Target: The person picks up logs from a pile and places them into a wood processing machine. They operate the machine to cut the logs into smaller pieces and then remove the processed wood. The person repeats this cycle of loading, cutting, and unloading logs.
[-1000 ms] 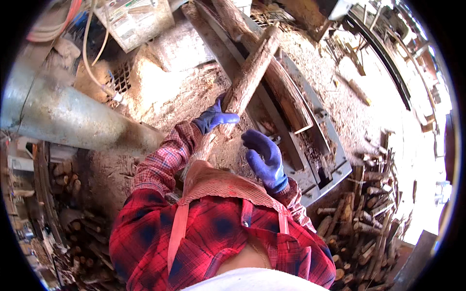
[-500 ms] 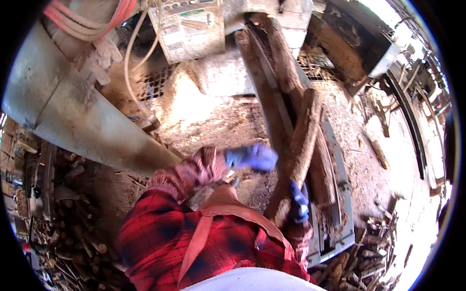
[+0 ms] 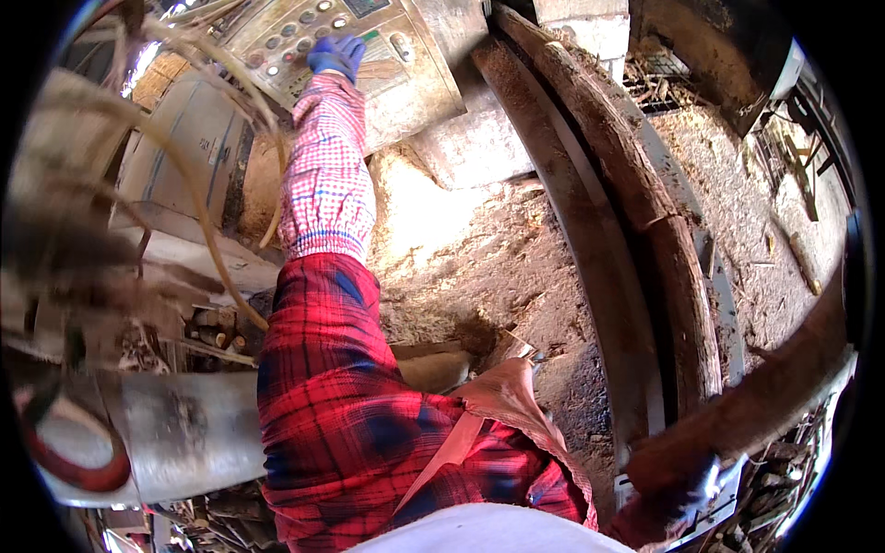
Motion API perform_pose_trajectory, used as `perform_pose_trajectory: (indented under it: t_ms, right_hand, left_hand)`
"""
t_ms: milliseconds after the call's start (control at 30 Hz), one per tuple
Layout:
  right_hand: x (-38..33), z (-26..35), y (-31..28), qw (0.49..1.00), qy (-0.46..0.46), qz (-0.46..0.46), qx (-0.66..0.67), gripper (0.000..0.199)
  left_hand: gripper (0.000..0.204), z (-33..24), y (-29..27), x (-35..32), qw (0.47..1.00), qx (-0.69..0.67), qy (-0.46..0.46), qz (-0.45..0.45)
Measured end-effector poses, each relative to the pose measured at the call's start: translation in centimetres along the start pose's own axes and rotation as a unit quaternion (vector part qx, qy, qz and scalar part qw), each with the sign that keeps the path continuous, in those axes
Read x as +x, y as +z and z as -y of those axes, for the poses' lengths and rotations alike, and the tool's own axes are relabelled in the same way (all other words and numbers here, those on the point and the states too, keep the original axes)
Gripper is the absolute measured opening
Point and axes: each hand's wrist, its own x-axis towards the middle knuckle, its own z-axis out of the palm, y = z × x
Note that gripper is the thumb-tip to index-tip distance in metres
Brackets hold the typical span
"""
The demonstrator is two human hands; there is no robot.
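Note:
My left hand (image 3: 337, 57), in a blue glove, reaches far forward onto a grey control panel (image 3: 406, 101) with rows of round buttons. Its fingers touch the panel among the buttons and hold nothing. At the lower right my right hand (image 3: 699, 490), partly hidden and blurred, grips the near end of a bark-covered log (image 3: 756, 410). That log slants away to the right, over the near end of the metal trough. Lengthwise in the trough (image 3: 590, 230) lie further logs (image 3: 636, 166), end to end.
Sawdust (image 3: 433, 240) covers the ground beneath the panel and beside the trough. A pale hose (image 3: 198, 184) loops down at the left. A wide metal pipe (image 3: 194, 424) lies at the lower left. Cut wood (image 3: 774, 479) is piled at the lower right.
My left hand has gone from near my chest forward to the control panel. The log in my right hand has swung off the trough logs toward the right. The view has turned.

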Motion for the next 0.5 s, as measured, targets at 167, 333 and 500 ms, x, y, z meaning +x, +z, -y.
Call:
perform_pose_trajectory:
  t_ms: [167,333,500]
  right_hand:
    - [2.8,0.0,-0.9,0.99,-0.029,-0.063,-0.124,0.052]
    - [4.5,-0.2,-1.5,0.975,-0.025,-0.095,-0.197,0.045]
    - [1.4,1.5,-4.9,0.942,-0.025,-0.17,-0.289,0.04]
  left_hand:
    - [0.048,2.3,-0.3,2.5,0.994,0.031,0.053,0.09]
    - [0.051,7.0,12.5,5.4,0.984,0.075,0.05,0.155]
    - [0.053,2.4,3.1,6.6,0.963,0.063,0.068,0.252]
